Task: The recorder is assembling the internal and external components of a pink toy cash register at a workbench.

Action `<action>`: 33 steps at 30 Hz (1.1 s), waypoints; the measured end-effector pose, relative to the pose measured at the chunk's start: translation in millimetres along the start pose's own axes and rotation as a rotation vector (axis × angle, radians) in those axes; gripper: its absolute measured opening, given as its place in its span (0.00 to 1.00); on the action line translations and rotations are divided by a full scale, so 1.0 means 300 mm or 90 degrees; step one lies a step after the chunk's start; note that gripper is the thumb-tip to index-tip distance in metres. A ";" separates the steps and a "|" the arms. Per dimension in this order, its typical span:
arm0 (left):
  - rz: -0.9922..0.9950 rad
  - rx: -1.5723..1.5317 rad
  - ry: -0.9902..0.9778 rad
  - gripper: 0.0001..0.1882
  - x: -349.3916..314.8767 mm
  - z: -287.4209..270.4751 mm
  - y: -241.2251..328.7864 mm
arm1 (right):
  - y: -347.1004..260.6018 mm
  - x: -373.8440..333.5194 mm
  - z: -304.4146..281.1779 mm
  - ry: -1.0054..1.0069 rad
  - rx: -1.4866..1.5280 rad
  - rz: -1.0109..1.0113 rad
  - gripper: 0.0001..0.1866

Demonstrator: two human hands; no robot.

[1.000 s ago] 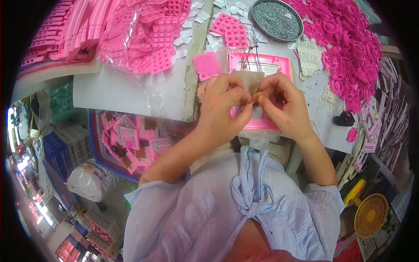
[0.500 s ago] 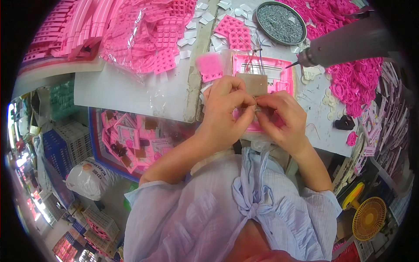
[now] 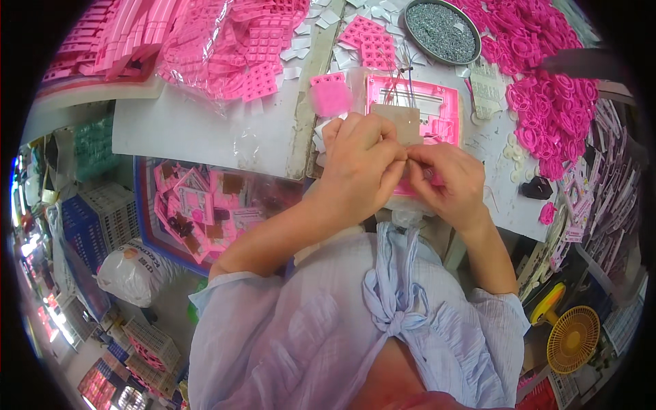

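left hand [image 3: 365, 164]: i see it curled, fingertips pinched against the right's, over a small part too hidden to identify.
right hand [image 3: 447, 179]: fingers bent inward, pinching at the same spot; what it grips i cannot tell.
pink frame [image 3: 424, 102]: flat on the table [image 3: 184, 130] just beyond and partly under both hands, a brown card [image 3: 400, 119] lying on it.
thin wires [image 3: 403, 72]: past the frame.
grey dish [image 3: 441, 31]: far beyond the right hand, full of small metal bits.
pink rings [image 3: 553, 102]: heaped right of the right hand.
risk: i judge the pinched part could slip and vanish into the clutter; a sideways wrist could sweep rings off the edge.
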State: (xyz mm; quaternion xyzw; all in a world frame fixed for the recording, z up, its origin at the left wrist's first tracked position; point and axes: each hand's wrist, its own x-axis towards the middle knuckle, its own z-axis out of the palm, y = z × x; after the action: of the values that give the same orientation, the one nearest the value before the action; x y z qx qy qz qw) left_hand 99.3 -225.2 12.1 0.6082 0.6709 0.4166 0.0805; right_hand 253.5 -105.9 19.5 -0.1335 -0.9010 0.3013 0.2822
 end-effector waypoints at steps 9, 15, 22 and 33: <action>-0.336 -0.281 -0.192 0.03 0.032 -0.055 -0.012 | -0.001 -0.003 0.027 0.030 -0.023 -0.085 0.14; -0.543 -0.603 -0.311 0.08 0.118 -0.096 -0.073 | -0.021 -0.002 0.013 -0.022 -0.090 -0.131 0.17; -0.279 -0.384 -0.389 0.09 0.120 -0.099 -0.108 | -0.033 -0.021 0.028 -0.066 -0.173 -0.127 0.13; 0.131 -0.019 -0.211 0.17 0.029 -0.053 -0.059 | -0.063 -0.052 0.064 -0.085 -0.230 -0.113 0.13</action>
State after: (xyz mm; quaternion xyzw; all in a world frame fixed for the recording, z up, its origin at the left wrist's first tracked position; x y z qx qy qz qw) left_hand 74.2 -223.3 14.2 0.7324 0.5765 0.3269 0.1560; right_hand 253.5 -136.1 11.7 -0.0818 -0.9653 0.1171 0.2184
